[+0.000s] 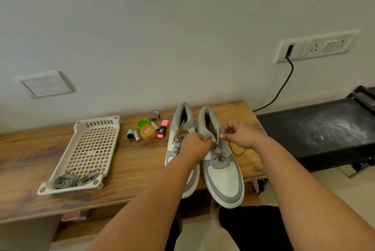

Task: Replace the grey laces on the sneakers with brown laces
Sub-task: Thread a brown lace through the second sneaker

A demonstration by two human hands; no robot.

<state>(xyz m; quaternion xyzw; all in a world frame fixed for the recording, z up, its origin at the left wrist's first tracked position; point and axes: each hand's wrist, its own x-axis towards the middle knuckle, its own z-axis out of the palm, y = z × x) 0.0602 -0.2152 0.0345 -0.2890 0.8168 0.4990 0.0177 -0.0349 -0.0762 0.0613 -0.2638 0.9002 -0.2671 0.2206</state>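
Two grey-and-white suede-panel sneakers: left sneaker (178, 149) and right sneaker (221, 161), toes toward viewer, on a wood-grain table (129, 161) against a pale wall. Left hand (195, 145) and right hand (240, 133) each pinch the thin brown lace (220, 156) over the right sneaker's upper eyelets. Coiled grey laces (75, 178) lie in a perforated cream tray (91, 145), well apart.

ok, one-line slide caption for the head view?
Both hands thread a brown lace through the right-hand sneaker; removed grey laces lie in the tray.
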